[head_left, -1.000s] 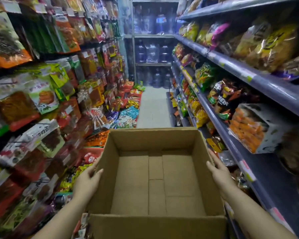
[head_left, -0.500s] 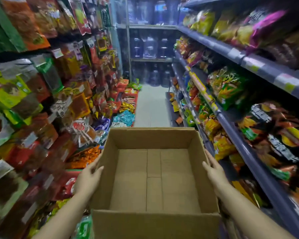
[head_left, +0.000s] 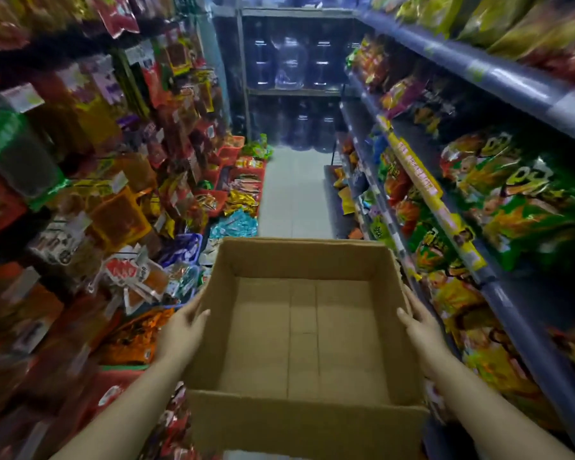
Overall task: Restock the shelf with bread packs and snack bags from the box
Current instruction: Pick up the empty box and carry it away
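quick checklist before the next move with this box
1. Box contents: not ok for restocking, only bare cardboard bottom shows.
2. Left hand hold: ok, flat against the left wall.
3. Right hand hold: ok, flat against the right wall.
4. Aisle floor ahead: ok, open tile down to the water jugs.
5. Free space on right shelf: cannot tell, snack bags fill what shows.
6. Box level: ok, roughly even.
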Demonstrator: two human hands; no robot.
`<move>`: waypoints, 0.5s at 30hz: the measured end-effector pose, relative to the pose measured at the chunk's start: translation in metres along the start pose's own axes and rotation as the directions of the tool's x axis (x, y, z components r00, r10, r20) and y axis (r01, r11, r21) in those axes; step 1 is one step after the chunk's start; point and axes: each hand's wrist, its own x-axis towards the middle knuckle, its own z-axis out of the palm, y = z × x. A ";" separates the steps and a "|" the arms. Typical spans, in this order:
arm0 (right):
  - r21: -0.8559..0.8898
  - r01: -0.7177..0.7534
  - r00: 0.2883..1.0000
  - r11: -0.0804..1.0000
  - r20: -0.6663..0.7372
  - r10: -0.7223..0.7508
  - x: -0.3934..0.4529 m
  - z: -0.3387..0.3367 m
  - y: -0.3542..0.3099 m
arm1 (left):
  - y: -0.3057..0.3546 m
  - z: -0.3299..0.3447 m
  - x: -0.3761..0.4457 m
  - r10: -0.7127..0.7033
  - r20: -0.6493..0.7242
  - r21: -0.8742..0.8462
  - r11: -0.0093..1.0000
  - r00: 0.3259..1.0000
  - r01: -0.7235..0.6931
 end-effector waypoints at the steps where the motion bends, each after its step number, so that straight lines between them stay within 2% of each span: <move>1: 0.001 0.011 1.000 1.000 0.003 -0.011 0.021 0.004 0.000 | 0.006 0.010 0.016 0.000 0.003 -0.001 1.000 1.000 0.000; 4: -0.032 0.029 0.999 0.999 0.020 -0.028 0.079 0.017 0.001 | 0.018 0.041 0.067 -0.018 -0.001 -0.021 1.000 1.000 0.018; 8: -0.168 0.061 0.997 0.984 0.052 -0.053 0.149 0.040 0.020 | 0.008 0.088 0.133 -0.066 0.013 0.048 0.997 0.998 0.065; 12: -0.276 -0.020 0.997 0.961 0.062 0.039 0.207 0.071 0.063 | -0.026 0.136 0.187 -0.140 0.029 0.073 0.988 0.990 0.137; 15: -0.350 -0.068 0.995 0.934 0.048 0.090 0.249 0.100 0.113 | -0.049 0.175 0.221 -0.111 0.054 0.081 0.991 0.992 0.107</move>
